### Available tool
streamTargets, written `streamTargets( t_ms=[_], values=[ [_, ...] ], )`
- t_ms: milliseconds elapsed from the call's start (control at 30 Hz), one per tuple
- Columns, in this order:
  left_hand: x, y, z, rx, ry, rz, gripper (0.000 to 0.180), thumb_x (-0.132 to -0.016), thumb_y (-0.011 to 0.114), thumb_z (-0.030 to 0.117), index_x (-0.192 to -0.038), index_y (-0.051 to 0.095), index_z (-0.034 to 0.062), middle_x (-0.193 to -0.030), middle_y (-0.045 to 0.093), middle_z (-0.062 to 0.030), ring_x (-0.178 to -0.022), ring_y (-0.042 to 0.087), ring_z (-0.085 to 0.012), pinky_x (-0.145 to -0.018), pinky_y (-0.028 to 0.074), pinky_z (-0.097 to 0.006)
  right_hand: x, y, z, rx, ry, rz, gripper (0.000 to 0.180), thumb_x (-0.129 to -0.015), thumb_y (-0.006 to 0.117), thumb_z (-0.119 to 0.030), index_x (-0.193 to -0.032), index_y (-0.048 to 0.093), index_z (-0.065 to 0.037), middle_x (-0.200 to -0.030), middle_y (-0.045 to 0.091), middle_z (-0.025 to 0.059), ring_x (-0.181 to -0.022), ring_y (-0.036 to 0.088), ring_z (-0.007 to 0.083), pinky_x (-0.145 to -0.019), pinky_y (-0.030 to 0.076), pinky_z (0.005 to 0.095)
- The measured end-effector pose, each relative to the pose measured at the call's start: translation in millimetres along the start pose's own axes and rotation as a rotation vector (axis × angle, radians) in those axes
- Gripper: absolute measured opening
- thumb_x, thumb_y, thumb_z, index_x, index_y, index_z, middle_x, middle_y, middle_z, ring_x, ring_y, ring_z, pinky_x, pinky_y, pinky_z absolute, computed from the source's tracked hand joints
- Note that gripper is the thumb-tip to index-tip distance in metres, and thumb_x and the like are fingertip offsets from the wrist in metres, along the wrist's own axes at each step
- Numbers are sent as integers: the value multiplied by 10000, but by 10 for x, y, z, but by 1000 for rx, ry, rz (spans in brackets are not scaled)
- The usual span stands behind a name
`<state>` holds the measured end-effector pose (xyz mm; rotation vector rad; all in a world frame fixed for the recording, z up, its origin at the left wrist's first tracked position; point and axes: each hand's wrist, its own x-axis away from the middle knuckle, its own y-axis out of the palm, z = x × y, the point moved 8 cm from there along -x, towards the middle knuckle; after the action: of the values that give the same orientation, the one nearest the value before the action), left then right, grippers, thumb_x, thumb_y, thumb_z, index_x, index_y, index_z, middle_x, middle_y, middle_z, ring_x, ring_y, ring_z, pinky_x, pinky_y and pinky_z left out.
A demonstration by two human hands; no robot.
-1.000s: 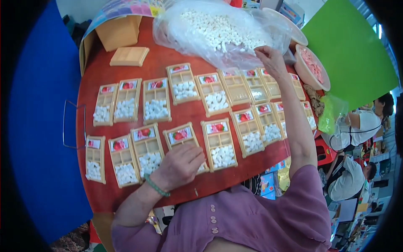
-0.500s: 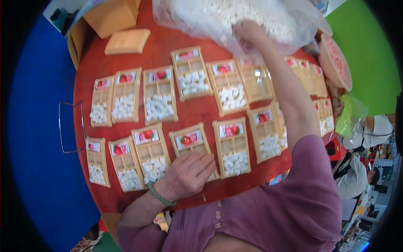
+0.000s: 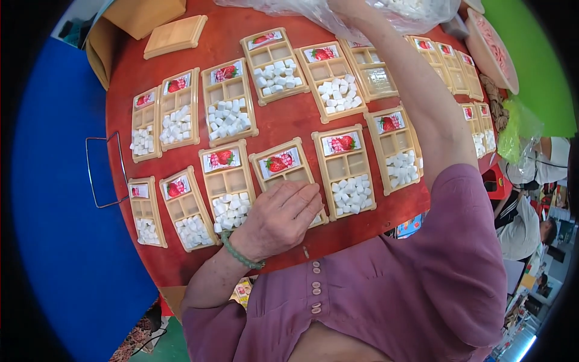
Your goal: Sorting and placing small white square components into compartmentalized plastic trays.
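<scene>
My left hand (image 3: 282,218), a green bead bracelet at its wrist, lies over the lower end of a beige compartment tray (image 3: 272,180) in the near row. Its fingers are curled and pressed together, and they hide whatever is beneath them. A few small white pieces show at the tray's corner. My right arm reaches far across the table to a clear plastic bag (image 3: 301,11) of similar white marshmallow-like pieces (image 3: 410,6). Only part of my right hand (image 3: 350,7) shows at the upper edge; its fingers are out of sight.
Two rows of similar trays (image 3: 345,170) with strawberry-print packets and white pieces cover the red table (image 3: 181,265). One back tray (image 3: 379,77) holds no white pieces. A stack of tray parts (image 3: 175,37) and a cardboard box (image 3: 142,15) are far left. A pink-filled bowl (image 3: 491,51) stands right.
The view has shifted, so the table and bag sit higher in the picture. My left hand remains at the same tray; my right hand remains at the bag.
</scene>
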<state>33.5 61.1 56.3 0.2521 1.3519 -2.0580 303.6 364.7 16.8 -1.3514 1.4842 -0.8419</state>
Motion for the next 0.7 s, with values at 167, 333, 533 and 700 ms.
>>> streamTargets(
  t_ms=[167,333,533,700],
  values=[
    [31,-25,-7,-13,14,3,279,-664,728,-1,-940,686,-3,-1015,663,-102,-921,666,-263,-772,559,-373,122,-197,-26,-4,6,131,315,-834,578,-136,-1099,697,-14,-956,693,280,-959,672,408,-828,529,452],
    [43,-21,15,-30,33,9,280,-666,722,-3,-943,683,-3,-1017,662,-103,-928,668,-266,-779,560,-378,449,-445,311,-370,267,-32,418,-836,679,-289,-1112,687,25,-912,707,267,-945,678,415,-831,525,466],
    [80,-13,-4,-14,25,11,282,-669,717,-10,-948,680,6,-1018,662,-107,-933,668,-282,-780,560,-385,1238,-674,-293,-593,195,-17,307,-934,671,-342,-1004,729,-49,-769,688,43,-672,643,128,-611,504,274],
    [53,1,2,-7,31,4,261,-680,722,-5,-936,677,14,-1012,666,-110,-916,668,-288,-787,562,-389,1638,-291,-861,-555,-8,-191,171,-941,685,-174,-1009,714,-19,-722,601,-10,-622,510,65,-557,420,251]
  ],
)
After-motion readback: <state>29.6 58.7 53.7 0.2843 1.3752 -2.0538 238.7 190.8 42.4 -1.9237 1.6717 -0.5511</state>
